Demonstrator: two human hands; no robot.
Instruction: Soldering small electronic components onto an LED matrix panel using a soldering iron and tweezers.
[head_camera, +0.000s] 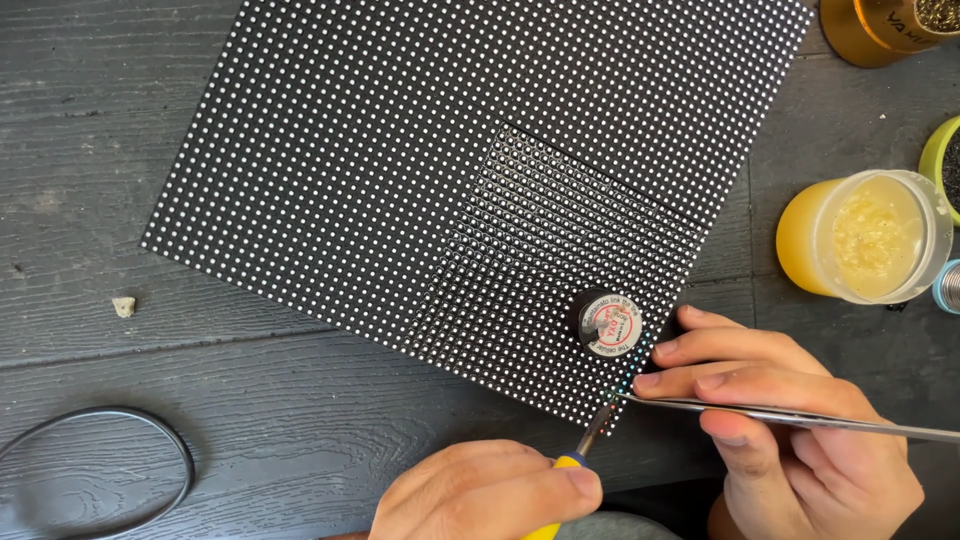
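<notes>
Dark wooden table (120, 420): round red-and-white labelled black reel (607, 322) on dotted panel (400, 160), beside right hand (790, 420).

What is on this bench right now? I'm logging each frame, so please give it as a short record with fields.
surface: dark grey wood-grain table
main item: black rectangular panel dotted with white points, lying flat
on panel: small black round container with red-and-white label, near the lower right corner
left hand: grips yellow-handled tool with metal tip, tip at the panel's corner
right hand: holds thin metal tweezers, points at the same corner
right side: open yellow jar of pale paste
lower left: black cable loop
</notes>
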